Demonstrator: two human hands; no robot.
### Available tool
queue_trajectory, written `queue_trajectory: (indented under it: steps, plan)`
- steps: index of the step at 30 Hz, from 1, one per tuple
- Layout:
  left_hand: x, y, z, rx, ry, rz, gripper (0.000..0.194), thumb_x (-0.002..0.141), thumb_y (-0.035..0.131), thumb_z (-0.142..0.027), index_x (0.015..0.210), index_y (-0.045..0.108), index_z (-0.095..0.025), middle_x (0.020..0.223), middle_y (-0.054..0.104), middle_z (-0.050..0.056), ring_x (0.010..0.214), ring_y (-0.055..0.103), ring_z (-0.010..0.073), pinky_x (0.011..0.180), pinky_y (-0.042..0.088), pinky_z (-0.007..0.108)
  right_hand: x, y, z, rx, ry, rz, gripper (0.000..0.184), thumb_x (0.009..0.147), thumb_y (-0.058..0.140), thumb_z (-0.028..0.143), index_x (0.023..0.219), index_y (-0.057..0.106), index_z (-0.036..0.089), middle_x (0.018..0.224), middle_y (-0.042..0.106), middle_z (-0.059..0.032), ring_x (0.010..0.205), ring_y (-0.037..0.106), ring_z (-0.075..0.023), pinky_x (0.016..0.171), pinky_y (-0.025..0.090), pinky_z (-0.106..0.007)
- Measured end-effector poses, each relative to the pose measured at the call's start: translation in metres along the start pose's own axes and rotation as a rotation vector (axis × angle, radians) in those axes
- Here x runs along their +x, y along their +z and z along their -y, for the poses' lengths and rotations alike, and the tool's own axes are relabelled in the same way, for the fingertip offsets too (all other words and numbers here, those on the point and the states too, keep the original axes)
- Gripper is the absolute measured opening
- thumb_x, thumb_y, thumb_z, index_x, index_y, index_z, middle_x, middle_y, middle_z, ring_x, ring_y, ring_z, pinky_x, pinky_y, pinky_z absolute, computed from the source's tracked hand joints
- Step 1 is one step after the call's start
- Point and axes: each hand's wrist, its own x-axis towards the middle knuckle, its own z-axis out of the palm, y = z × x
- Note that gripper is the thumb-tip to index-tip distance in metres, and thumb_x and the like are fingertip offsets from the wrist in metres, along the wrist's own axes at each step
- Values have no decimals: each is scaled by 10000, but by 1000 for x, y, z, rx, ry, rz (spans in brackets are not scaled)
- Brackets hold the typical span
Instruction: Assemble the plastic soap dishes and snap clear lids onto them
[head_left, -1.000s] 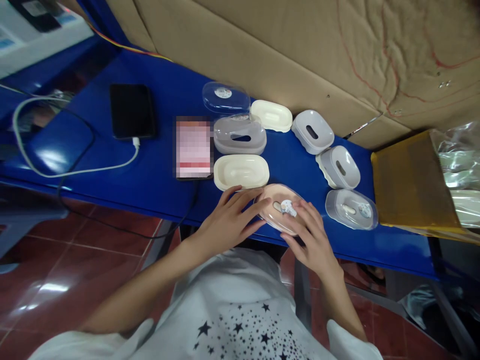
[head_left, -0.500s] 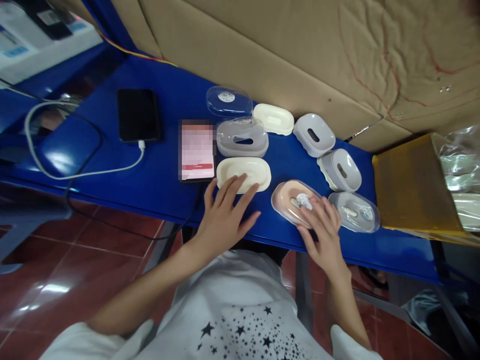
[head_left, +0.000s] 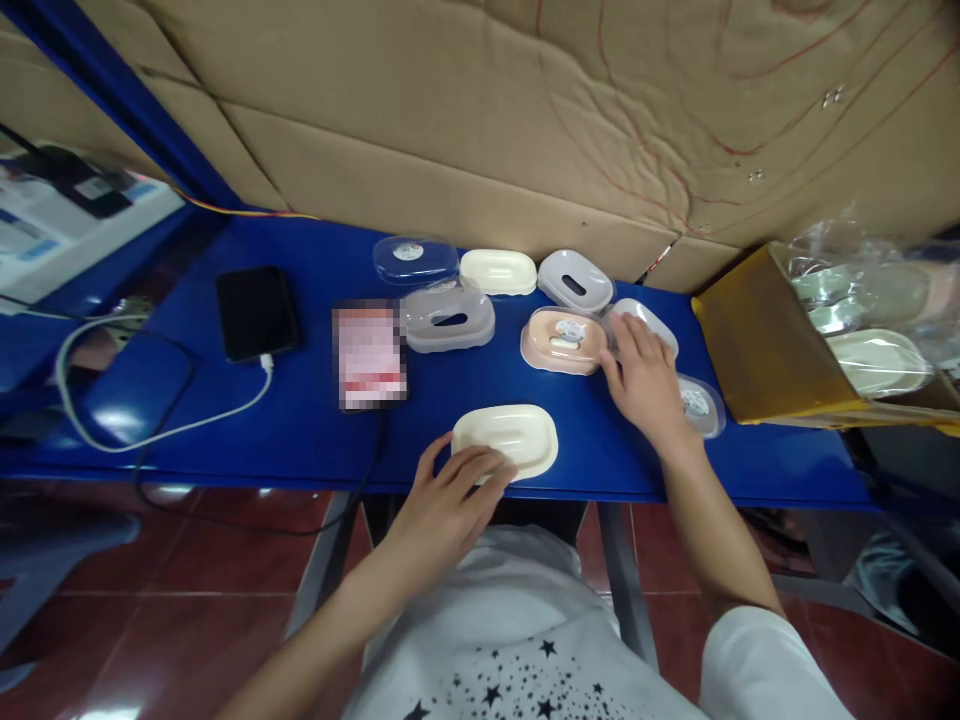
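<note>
The fingers of my left hand (head_left: 465,495) curl over the near left edge of a cream oval tray (head_left: 517,430), likely a soap dish base, close to the table's front. My thumb's contact there is partly hidden. At the right, my right hand (head_left: 645,380) has its fingers stretched out and the thumb apart. Its thumb is at the right end of a pink soap box (head_left: 547,350) with a clear stickered lid. Its fingertips lie over a grey slotted piece (head_left: 656,325), partly covering it. A lidded grey soap box (head_left: 703,408) lies partly behind my right wrist.
Along the back are a clear lid (head_left: 401,265), a cream base (head_left: 499,272) and a grey slotted tray (head_left: 559,275). In front sits another grey box (head_left: 427,325). A phone (head_left: 371,360) and black device (head_left: 255,315) lie left. A carton (head_left: 731,350) stands right.
The cream tray has come nearer to me with my left hand. The pink soap box has moved away from me, toward the back, and my right hand has eased off its top. The view has shifted.
</note>
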Motion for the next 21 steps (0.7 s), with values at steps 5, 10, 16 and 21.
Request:
queue_trajectory:
  steps: [5,10,16,21]
  plan:
    - [9,0,19,-25,16,-49,332,1076,639,-142,1400,632,-215,1408,697,166,1313,689,311,1148,549,597,4,10,-43,-106,154,-66,520,1139,456,443,1454,698,107,1273,785,-255,1176,744,-391,1039,537,-587]
    - [17,3,29,-97,-104,-10,642,1062,712,-280,1640,433,-263,1741,374,232,1592,454,412,1206,527,638,1,-12,-40,-110,125,-171,508,1137,488,410,1453,701,75,1282,772,-280,1184,721,-403,1038,486,-595]
    - [15,5,33,-286,-250,-10,988,1016,786,-344,1763,139,-342,1805,275,202,1636,401,393,1215,537,616,-50,-23,51,121,-368,11,506,1096,577,245,1589,569,364,1446,745,-23,1351,667,-270,1301,315,-581]
    - [14,3,37,-329,-231,25,1010,997,817,-322,1764,162,-377,1800,296,183,1637,404,378,1228,535,580,-76,-8,91,245,-499,135,578,1117,567,287,1680,444,335,1507,713,-30,1433,611,-258,1339,283,-559]
